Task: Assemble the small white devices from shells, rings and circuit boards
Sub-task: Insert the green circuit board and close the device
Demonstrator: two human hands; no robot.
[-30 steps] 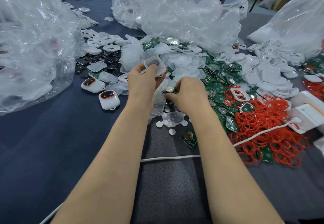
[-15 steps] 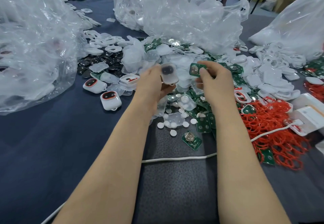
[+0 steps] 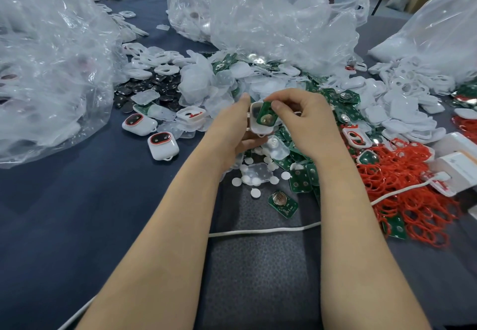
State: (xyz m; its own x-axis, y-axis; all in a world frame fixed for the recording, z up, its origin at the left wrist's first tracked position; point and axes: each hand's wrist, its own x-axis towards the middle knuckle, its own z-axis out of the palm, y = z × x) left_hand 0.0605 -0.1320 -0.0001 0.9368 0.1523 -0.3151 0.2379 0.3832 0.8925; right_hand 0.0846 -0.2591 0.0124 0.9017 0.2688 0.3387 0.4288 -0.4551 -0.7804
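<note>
The left hand grips a white shell, thumb and fingers curled round it. The right hand pinches a green circuit board; half a second ago it was held apart from the shell, and it now leans tilted into the shell's open face, above the heap of parts at mid-table. Finished devices lie to the left and red rings to the right, while the white print on a loose board is too small to read.
</note>
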